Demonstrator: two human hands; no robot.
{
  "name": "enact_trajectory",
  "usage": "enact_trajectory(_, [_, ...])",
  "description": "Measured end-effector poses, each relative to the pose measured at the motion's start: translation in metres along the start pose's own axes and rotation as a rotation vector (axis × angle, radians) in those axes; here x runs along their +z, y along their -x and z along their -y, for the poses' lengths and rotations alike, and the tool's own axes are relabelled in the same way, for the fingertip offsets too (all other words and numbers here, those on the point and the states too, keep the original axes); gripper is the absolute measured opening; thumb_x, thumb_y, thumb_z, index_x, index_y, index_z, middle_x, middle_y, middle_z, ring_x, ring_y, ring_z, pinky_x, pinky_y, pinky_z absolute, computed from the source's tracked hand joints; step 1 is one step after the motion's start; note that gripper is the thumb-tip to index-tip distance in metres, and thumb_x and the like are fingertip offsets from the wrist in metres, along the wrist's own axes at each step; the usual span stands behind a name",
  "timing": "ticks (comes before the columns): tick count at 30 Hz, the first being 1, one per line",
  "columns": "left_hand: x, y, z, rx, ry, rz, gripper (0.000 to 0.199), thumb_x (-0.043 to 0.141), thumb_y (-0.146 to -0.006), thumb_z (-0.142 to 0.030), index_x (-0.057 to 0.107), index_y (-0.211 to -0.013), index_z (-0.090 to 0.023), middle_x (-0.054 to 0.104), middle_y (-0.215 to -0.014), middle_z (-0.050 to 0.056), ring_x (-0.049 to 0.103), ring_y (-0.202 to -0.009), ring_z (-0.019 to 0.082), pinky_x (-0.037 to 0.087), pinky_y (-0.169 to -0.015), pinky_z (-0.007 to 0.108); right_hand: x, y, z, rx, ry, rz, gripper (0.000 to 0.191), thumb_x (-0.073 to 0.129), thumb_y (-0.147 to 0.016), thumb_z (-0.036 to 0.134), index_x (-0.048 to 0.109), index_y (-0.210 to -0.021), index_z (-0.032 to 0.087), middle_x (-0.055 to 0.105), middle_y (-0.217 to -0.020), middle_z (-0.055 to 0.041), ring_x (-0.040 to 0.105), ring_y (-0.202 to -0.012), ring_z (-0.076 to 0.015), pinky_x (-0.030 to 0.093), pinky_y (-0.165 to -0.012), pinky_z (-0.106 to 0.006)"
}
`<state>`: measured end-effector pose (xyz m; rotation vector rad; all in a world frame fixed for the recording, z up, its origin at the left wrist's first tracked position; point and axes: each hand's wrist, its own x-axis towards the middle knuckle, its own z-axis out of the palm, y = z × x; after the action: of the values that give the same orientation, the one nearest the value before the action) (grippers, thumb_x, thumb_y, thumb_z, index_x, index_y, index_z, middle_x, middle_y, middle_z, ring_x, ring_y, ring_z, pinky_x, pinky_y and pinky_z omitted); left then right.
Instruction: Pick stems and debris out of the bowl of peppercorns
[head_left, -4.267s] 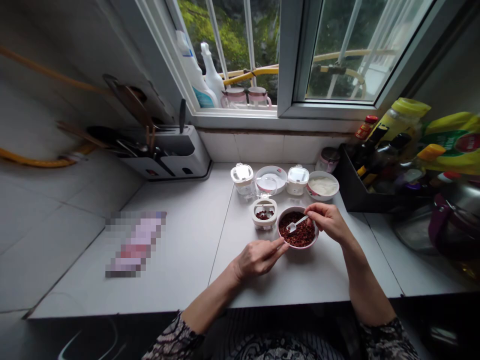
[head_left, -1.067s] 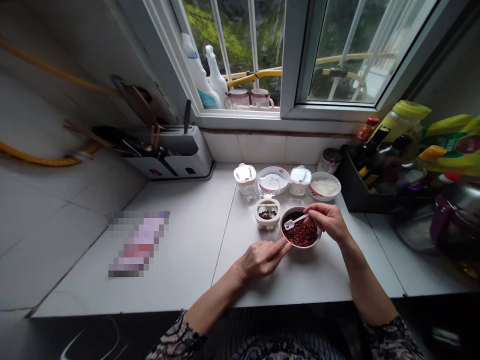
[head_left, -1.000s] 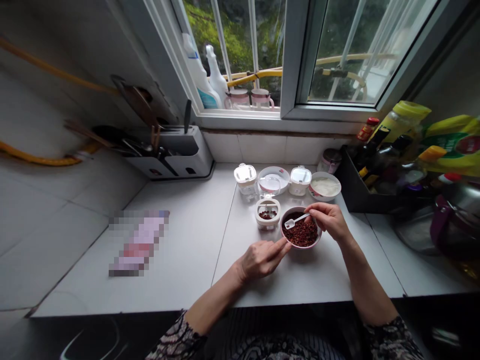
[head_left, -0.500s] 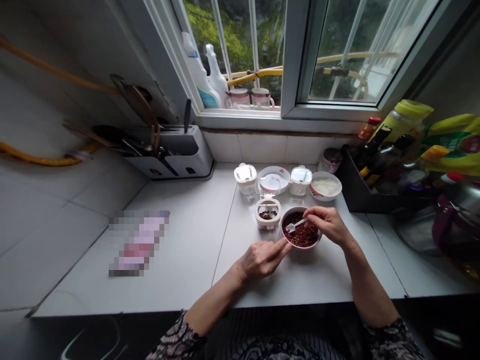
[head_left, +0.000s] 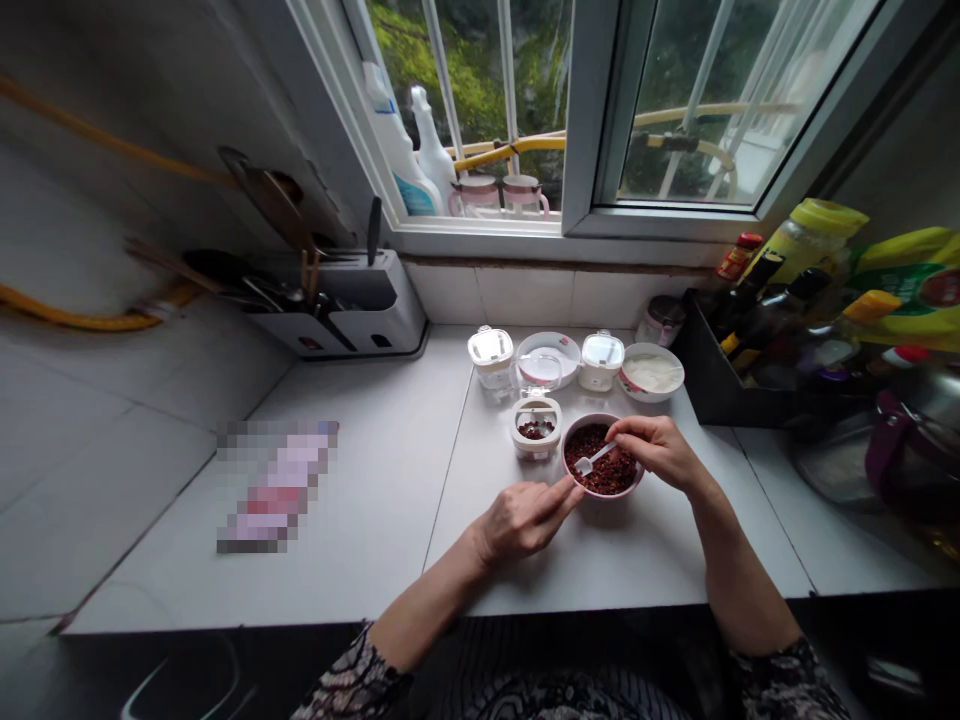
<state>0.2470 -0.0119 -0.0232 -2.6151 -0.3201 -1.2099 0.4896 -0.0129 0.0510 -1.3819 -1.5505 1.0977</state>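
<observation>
A pink-rimmed bowl filled with dark red dried flakes or peppercorns stands on the counter before me. My right hand pinches the handle of a small white spoon, its scoop resting low in the bowl over the flakes. At the bowl's near left side, the fingertips of my left hand hold the rim. Just left of the bowl sits a small seasoning jar, its clear lid raised, with some of the red-brown bits inside.
Behind are two lidded seasoning jars, a bowl of white powder and another bowl of pale contents. A black box of bottles flanks the right; a knife and utensil holder stands back left. A blurred packet lies left.
The spoon's scoop has shifted slightly right and down inside the bowl. My left hand and the bowl stay in place.
</observation>
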Motion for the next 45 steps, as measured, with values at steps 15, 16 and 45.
enact_trajectory(15, [-0.003,-0.007,0.0,0.006,-0.001,-0.022,0.026,0.045,-0.094,-0.004,0.06,-0.115,-0.003,0.07,-0.103,0.016,0.056,-0.057,0.01,0.045,-0.047,0.026,-0.002,-0.005,0.008,0.151,-0.246,-0.126,0.021,0.068,-0.066,0.035,0.069,-0.073,0.015,0.069,-0.054,-0.0024,0.038,-0.032,-0.0053,0.025,-0.032,-0.019])
enact_trajectory(16, [-0.003,-0.007,0.001,0.009,0.0,-0.026,0.026,0.045,-0.093,-0.004,0.06,-0.115,-0.003,0.07,-0.103,0.016,0.056,-0.056,0.01,0.045,-0.047,0.026,-0.003,-0.005,0.008,0.153,-0.265,-0.137,0.022,0.069,-0.065,0.035,0.07,-0.073,0.014,0.069,-0.054,-0.0027,0.037,-0.032,-0.0051,0.025,-0.032,-0.019])
enact_trajectory(45, [-0.016,0.005,0.029,-0.499,-0.128,-0.069,0.029,0.056,-0.097,-0.017,0.059,-0.125,-0.019,0.069,-0.086,0.003,0.066,-0.07,0.01,0.046,-0.062,0.017,0.05,-0.012,0.009,-0.863,0.647,-0.23,0.029,0.043,-0.091,0.008,0.069,-0.104,0.015,0.077,-0.095,-0.0109,0.073,-0.083,-0.0205,0.057,-0.075,-0.033])
